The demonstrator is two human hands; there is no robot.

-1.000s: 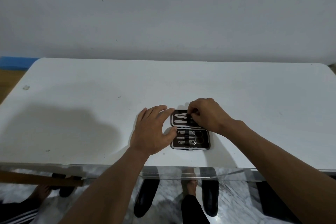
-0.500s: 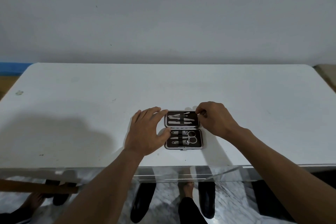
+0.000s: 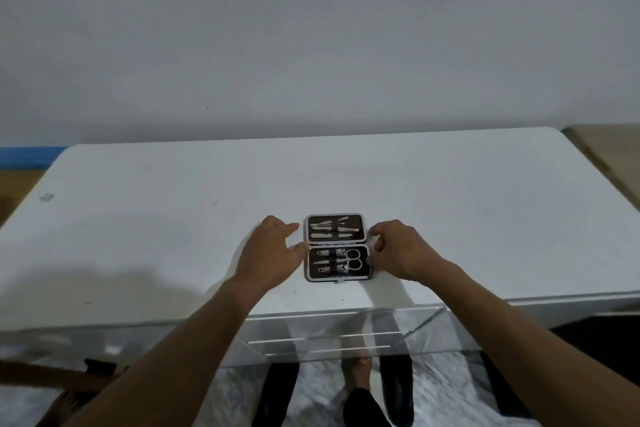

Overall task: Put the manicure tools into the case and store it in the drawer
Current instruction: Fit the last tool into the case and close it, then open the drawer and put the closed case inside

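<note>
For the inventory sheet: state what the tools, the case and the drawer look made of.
The tools: metal, likely steel; bright silvery sheen. The case: dark matte lining, perhaps leatherette or fabric, with a pale rim, metal or plastic; too small to tell. The drawer: clear plastic or glass, probably acrylic; the floor shows through it and its edges glint.

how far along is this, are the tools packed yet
Done: the tools sit in both halves of the case, lying open on the table. In hand: left hand touches its left edge, right hand grips its right edge. Left: close it and put it in the clear drawer below.
</note>
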